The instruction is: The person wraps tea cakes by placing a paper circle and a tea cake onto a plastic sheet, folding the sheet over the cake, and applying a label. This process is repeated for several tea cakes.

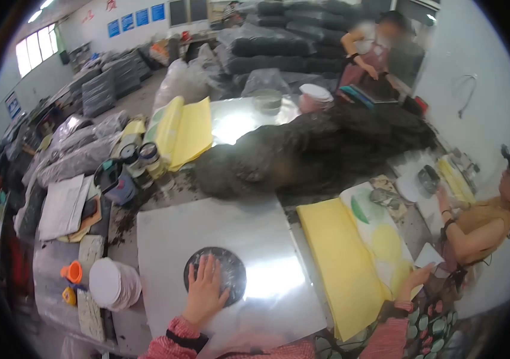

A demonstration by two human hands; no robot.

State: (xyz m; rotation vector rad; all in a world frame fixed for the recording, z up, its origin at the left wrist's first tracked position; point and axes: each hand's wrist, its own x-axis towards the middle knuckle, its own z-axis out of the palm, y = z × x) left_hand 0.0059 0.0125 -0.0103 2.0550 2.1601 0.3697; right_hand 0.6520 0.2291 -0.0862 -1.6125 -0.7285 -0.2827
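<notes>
My left hand [206,292] lies flat with fingers spread on a dark, shiny round disc [236,266]. The disc rests on a large metal sheet [171,239] in front of me. Off to the right, my right hand [413,282] grips a flat white piece [428,255] that looks like a card or scraper. Just left of that hand is a stack of yellow sheets [339,263]. A pile of white round discs [108,284] stands beyond the sheet's left edge.
A dark fibrous heap [327,146] spreads behind the metal sheet. Jars [150,155] and a bucket [114,182] stand at left, near an orange cup [74,272]. One co-worker [476,233] sits at right; another [374,54] works at the back.
</notes>
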